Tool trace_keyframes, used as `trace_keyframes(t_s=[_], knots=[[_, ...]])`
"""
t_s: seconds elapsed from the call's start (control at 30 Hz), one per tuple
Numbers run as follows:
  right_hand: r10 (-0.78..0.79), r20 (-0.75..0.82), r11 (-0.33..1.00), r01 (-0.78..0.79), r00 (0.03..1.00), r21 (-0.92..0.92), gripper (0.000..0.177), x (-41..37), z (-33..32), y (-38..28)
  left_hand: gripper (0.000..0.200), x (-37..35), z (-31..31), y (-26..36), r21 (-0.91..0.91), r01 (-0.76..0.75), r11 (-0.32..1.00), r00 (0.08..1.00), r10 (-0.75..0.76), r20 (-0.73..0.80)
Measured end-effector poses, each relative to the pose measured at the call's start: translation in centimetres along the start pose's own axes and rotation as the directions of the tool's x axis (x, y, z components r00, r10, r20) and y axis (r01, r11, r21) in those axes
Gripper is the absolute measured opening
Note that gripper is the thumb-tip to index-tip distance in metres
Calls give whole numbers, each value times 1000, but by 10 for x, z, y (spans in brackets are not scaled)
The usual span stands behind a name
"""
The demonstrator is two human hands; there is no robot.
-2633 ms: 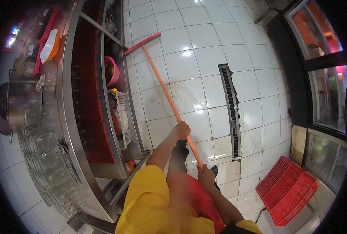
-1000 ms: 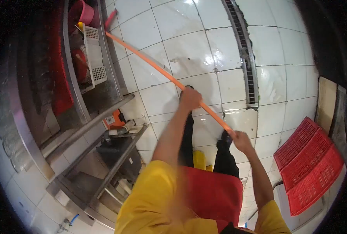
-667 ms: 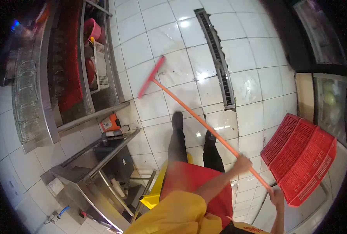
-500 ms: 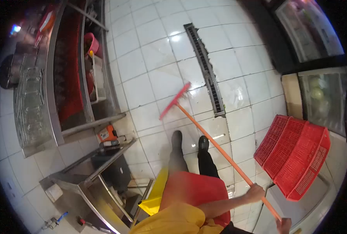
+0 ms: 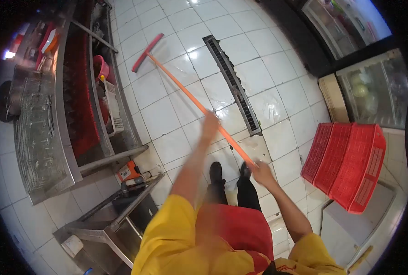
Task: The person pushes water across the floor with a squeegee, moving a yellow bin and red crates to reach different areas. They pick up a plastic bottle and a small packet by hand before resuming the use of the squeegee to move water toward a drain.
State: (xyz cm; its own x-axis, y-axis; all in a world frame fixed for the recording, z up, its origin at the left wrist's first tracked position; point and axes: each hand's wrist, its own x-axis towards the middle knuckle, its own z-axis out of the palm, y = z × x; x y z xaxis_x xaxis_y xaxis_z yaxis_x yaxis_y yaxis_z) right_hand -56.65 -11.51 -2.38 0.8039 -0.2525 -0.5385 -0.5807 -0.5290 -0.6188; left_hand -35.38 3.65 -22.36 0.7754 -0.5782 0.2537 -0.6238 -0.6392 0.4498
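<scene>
A floor squeegee with a pinkish-red head (image 5: 147,53) and a long orange handle (image 5: 179,84) stretches over the white tiles. Its head rests on the floor at the upper left, near the metal shelf unit. Partway down the handle, my left hand (image 5: 209,123) is closed around it, slightly blurred. Closer to my body, my right hand (image 5: 261,173) grips the handle's end. A long floor drain grate (image 5: 233,82) lies to the right of the squeegee, with a dark, uneven edge along one side.
On the left stands a metal shelf unit (image 5: 104,149) holding a pink tub (image 5: 102,68) and a white basket (image 5: 115,107). Stacked red crates (image 5: 343,165) sit at the right, below a glass-fronted fridge (image 5: 373,89). An orange container (image 5: 129,171) is beside the steel sink stand (image 5: 117,222).
The squeegee head has slid forward and left, away from the drain. Both hands have moved from the lower right toward the middle, still on the handle.
</scene>
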Motion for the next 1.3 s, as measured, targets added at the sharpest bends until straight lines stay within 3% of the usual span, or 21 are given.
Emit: trace_keyframes(t_s=[0.03, 0.07, 0.1, 0.13, 0.17, 0.23, 0.3, 0.33, 0.37, 0.43, 0.6, 0.7, 0.83, 0.9, 0.93, 1.03, 1.1, 1.17, 1.2, 1.23, 1.3], knots=[[4, -2, 999, -4, 1000, -42, 37, 33, 15, -37, 15, 26, -19, -36, 167, 60, 984, 992, -78, 103], [-117, 11, 989, 115, 993, 96, 38, 58, 27, -65, 18, 52, -40, -72, 338, 78, 938, 967, -154, 204], [-28, 51, 997, 24, 998, 74, 39, 66, 31, -98, 16, 77, -78, -70, 578, -151, 802, 924, -93, 371], [60, 84, 997, -63, 995, 42, 40, 68, 25, -119, 13, 78, -57, -94, 668, -10, 744, 956, -188, 224], [81, 80, 996, -84, 993, 32, 40, 59, 24, -109, 11, 76, -48, -95, 656, -123, 745, 922, -158, 352], [35, 80, 999, -38, 996, 31, 43, 23, 14, -77, 6, 54, -53, -56, 515, -265, 815, 865, -36, 501], [264, 207, 963, -271, 942, 4, 44, -34, -15, -25, 10, 19, -40, 27, 265, -298, 917, 793, 84, 603], [279, 194, 949, -300, 940, 92, 43, -74, -35, -7, 6, -14, -23, 63, 110, -323, 940, 856, 241, 458], [476, 292, 850, -519, 830, 89, 39, -111, -57, 16, 7, -32, -18, 110, -18, -320, 947, 819, 286, 497], [507, 233, 822, -547, 830, 157, 37, -187, -101, 42, 8, -44, -52, 211, -241, -247, 939, 683, 345, 644], [746, 273, 553, -794, 607, 253, 28, -341, -209, 66, 10, -93, -75, 398, -481, -183, 857, 637, 476, 606], [794, 230, 527, -826, 563, 201, 28, -406, -254, 72, 12, -100, -110, 476, -555, -124, 822, 582, 513, 630], [842, 145, 499, -852, 520, 160, 29, -468, -310, 72, 11, -122, -112, 568, -630, -58, 775, 613, 525, 590], [823, -137, 548, -834, 551, -65, 29, -489, -333, 66, 12, -115, -121, 603, -659, -65, 750, 606, 554, 571], [820, -136, 550, -831, 556, -78, 29, -494, -339, 74, 12, -113, -123, 613, -687, -77, 722, 601, 584, 546], [743, -237, 586, -779, 627, -224, 27, -491, -346, 100, 12, -120, -104, 615, -695, -169, 698, 734, 560, 384], [639, -275, 729, -680, 718, -79, 31, -482, -318, 168, 10, -110, -100, 578, -577, -157, 802, 651, 524, 550], [502, -64, 850, -505, 863, -149, 34, -427, -270, 177, 8, -117, -61, 516, -485, -227, 844, 679, 495, 543], [336, -89, 910, -348, 938, -225, 35, -400, -234, 216, 9, -118, -48, 473, -369, -222, 903, 654, 418, 630], [360, 6, 931, -359, 933, -57, 27, -360, -199, 144, 9, -121, -42, 420, -292, -190, 937, 742, 332, 583], [270, 143, 930, -296, 952, 218, 25, -297, -123, 115, 9, -132, -35, 308, -51, -106, 993, 949, 116, 292]])
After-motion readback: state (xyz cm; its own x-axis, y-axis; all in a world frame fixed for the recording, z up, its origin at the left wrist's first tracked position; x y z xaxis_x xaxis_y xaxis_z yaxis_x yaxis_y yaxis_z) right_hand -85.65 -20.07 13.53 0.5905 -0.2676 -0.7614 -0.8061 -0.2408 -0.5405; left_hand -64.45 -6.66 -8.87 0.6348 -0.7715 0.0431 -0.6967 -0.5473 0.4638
